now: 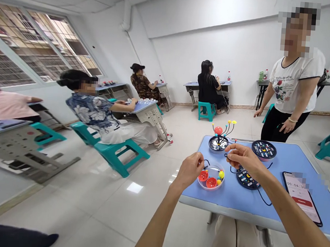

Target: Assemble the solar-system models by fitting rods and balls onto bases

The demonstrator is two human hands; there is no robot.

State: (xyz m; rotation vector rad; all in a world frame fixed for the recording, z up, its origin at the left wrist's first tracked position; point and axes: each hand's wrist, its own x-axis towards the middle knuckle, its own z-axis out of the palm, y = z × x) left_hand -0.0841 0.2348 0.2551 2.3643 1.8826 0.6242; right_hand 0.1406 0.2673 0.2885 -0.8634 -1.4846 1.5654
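Above the near left part of the blue table, my left hand [191,167] is closed in a pinch on a thin black curved rod [207,162]. My right hand [245,158] pinches a small black piece with a ring end [226,155]. The two hands are apart. Beside my left fingers stands a clear round tray [210,189] holding red half-shells [211,182] and small yellow balls [221,174]. Partly under my right hand lies a black printed disc [247,179]. Behind it is a model with coloured balls on curved black arms [218,143].
Another black printed disc [264,149] is at the table's far side. A phone [302,198] showing a timer lies at the right of the table [288,156]. A person [294,80] stands beyond it. Other people sit at desks, with teal stools [122,154] on the floor.
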